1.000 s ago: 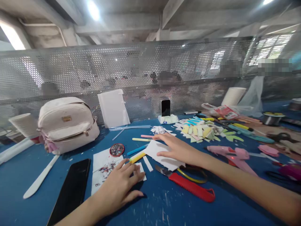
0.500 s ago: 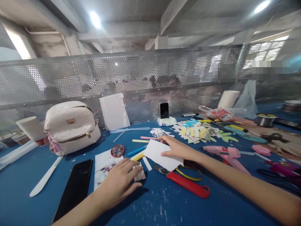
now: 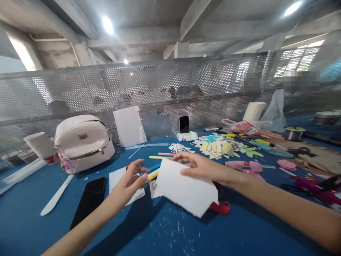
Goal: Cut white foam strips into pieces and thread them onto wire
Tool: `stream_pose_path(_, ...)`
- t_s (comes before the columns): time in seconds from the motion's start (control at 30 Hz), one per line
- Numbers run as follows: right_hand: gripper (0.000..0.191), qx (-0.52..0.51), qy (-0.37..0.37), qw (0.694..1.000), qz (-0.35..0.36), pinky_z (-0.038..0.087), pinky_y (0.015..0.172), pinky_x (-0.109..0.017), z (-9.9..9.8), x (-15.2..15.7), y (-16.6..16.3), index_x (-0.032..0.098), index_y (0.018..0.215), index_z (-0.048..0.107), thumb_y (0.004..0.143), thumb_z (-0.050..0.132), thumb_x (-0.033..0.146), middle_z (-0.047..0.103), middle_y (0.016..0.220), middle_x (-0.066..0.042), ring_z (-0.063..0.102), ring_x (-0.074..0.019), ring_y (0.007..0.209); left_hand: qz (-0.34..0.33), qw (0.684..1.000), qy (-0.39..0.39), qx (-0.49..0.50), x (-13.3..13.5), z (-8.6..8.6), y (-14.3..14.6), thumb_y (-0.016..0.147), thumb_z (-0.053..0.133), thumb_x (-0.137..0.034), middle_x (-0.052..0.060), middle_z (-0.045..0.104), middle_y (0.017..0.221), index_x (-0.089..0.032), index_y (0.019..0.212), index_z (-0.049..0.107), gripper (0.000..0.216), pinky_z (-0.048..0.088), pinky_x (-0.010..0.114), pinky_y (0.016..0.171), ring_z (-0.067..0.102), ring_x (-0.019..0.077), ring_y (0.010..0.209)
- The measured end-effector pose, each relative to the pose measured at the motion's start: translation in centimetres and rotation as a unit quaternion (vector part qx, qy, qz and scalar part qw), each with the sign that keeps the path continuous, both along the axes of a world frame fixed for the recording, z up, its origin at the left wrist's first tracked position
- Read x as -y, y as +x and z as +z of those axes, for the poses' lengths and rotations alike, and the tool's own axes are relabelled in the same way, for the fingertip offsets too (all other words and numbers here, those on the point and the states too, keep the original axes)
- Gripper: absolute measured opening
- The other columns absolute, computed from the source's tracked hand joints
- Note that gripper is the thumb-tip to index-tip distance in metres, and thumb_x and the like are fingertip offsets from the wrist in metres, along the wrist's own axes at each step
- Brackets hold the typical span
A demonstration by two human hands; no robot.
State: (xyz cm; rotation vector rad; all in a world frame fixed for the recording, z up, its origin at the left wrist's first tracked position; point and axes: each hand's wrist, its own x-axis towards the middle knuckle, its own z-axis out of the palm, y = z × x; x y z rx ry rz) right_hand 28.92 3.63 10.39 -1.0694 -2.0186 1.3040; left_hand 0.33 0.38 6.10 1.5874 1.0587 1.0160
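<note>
My right hand (image 3: 198,166) grips the far edge of a white sheet (image 3: 186,190) and holds it lifted and tilted above the blue table (image 3: 165,231). The sheet hides most of a red-handled cutter (image 3: 220,208). My left hand (image 3: 130,181) hovers just left of the sheet with its fingers spread and nothing in them, above a white paper (image 3: 119,179) and close to a yellow marker (image 3: 152,174). Small white foam strips (image 3: 153,188) lie under the sheet's near left corner.
A black phone (image 3: 89,201) and a white plastic knife (image 3: 55,195) lie at the left, a cream backpack (image 3: 81,142) behind them. Coloured paper cut-outs (image 3: 218,147), a pink glue gun (image 3: 243,166), scissors and pens crowd the right. A perforated metal screen (image 3: 160,92) closes the far edge.
My right hand has picked the white sheet up off the table and drawn it toward me. My left hand has let go of the foam strips and risen with fingers apart.
</note>
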Motion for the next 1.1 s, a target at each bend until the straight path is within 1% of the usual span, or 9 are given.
stream_pose_path(0.1, 0.047, -0.007, -0.025, 0.998, 0.049, 0.052, 0.076, -0.028, -1.4, 2.4, -2.0, 0.021, 0.119, 0.057, 0.075, 0.073, 0.025, 0.063, 0.111, -0.007, 0.064, -0.0207, 0.097, -0.052, 0.987, -0.138, 0.057, 0.5, -1.5, 0.9, 0.074, 0.078, -0.054, 0.008, 0.062, 0.105, -0.021, 0.137, 0.040, 0.081, 0.054, 0.031, 0.066, 0.067, 0.0224, 0.086)
stream_pose_path(0.2, 0.050, 0.001, -0.055, 0.995, 0.085, 0.051, 0.071, -0.027, -2.2, 3.2, -2.4, 0.020, 0.123, 0.052, 0.079, 0.071, 0.031, 0.064, 0.109, -0.006, 0.065, -0.0177, 0.088, -0.067, 0.981, -0.176, 0.053, 1.7, -3.3, 1.2, 0.061, 0.088, -0.045, 0.000, 0.061, 0.082, -0.018, 0.138, 0.042, 0.094, 0.047, 0.024, 0.055, 0.065, 0.0170, 0.067)
stream_pose_path(0.3, 0.031, 0.089, 0.062, 0.993, 0.041, 0.050, 0.078, -0.031, -1.9, 3.0, -0.7, 0.020, 0.117, 0.056, 0.090, 0.060, 0.035, 0.066, 0.112, -0.008, 0.064, -0.0206, 0.094, -0.061, 0.980, -0.183, 0.053, 3.0, -4.2, 0.0, 0.061, 0.089, -0.038, -0.005, 0.056, 0.076, -0.020, 0.139, 0.042, 0.093, 0.042, 0.021, 0.052, 0.058, 0.0109, 0.058)
stream_pose_path(0.4, 0.028, 0.265, 0.161, 0.951, 0.001, 0.048, 0.075, -0.034, -1.6, 3.2, 1.5, 0.022, 0.108, 0.063, 0.089, 0.063, 0.042, 0.067, 0.105, -0.007, 0.064, -0.0257, 0.091, -0.064, 0.982, -0.175, 0.041, 4.1, -4.2, -2.3, 0.070, 0.086, -0.033, -0.006, 0.054, 0.078, -0.023, 0.138, 0.045, 0.080, 0.043, 0.021, 0.057, 0.056, 0.0093, 0.061)
stream_pose_path(0.53, 0.029, 0.354, 0.210, 0.911, -0.001, 0.048, 0.077, -0.037, -3.1, 4.3, 2.9, 0.024, 0.105, 0.064, 0.083, 0.070, 0.042, 0.066, 0.109, -0.008, 0.063, -0.0326, 0.100, -0.083, 0.975, -0.207, 0.013, 5.4, -4.2, -4.5, 0.075, 0.083, -0.038, 0.002, 0.063, 0.099, -0.025, 0.135, 0.048, 0.070, 0.049, 0.026, 0.066, 0.066, 0.0179, 0.081)
stream_pose_path(0.73, 0.020, 0.323, 0.206, 0.924, -0.010, 0.048, 0.079, -0.036, -4.2, 5.5, 2.6, 0.023, 0.102, 0.064, 0.082, 0.063, 0.020, 0.064, 0.107, -0.008, 0.063, -0.0304, 0.100, -0.087, 0.979, -0.186, -0.008, 6.4, -4.7, -5.1, 0.074, 0.083, -0.044, 0.009, 0.071, 0.107, -0.018, 0.112, 0.070, 0.048, 0.050, 0.025, 0.064, 0.067, 0.0213, 0.082)
stream_pose_path(0.83, 0.026, 0.290, 0.188, 0.938, -0.018, 0.050, 0.080, -0.036, -3.2, 5.8, 3.0, 0.025, 0.113, 0.066, 0.089, 0.057, 0.027, 0.062, 0.116, -0.009, 0.065, -0.0289, 0.098, -0.062, 0.983, -0.167, -0.036, 6.5, -4.8, -5.5, 0.072, 0.084, -0.044, 0.009, 0.071, 0.113, -0.021, 0.111, 0.076, 0.046, 0.049, 0.025, 0.063, 0.065, 0.0193, 0.079)
stream_pose_path(0.93, 0.035, 0.242, 0.172, 0.954, -0.031, 0.050, 0.086, -0.036, -2.7, 5.9, 3.7, 0.029, 0.128, 0.063, 0.099, 0.048, 0.040, 0.062, 0.126, -0.009, 0.066, -0.0274, 0.098, -0.076, 0.986, -0.139, -0.059, 6.5, -4.8, -6.1, 0.077, 0.079, -0.050, 0.009, 0.071, 0.106, -0.020, 0.103, 0.080, 0.040, 0.047, 0.023, 0.060, 0.059, 0.0147, 0.068)
stream_pose_path(1.1, 0.044, 0.115, 0.030, 0.993, -0.015, 0.052, 0.060, -0.026, -3.5, 5.9, 5.0, 0.032, 0.147, 0.042, 0.105, 0.037, 0.045, 0.071, 0.103, -0.006, 0.067, -0.0141, 0.061, -0.112, 0.981, -0.140, -0.069, 6.4, -4.6, -6.4, 0.080, 0.074, -0.055, 0.008, 0.068, 0.099, -0.021, 0.099, 0.082, 0.040, 0.047, 0.023, 0.060, 0.054, 0.0128, 0.065)
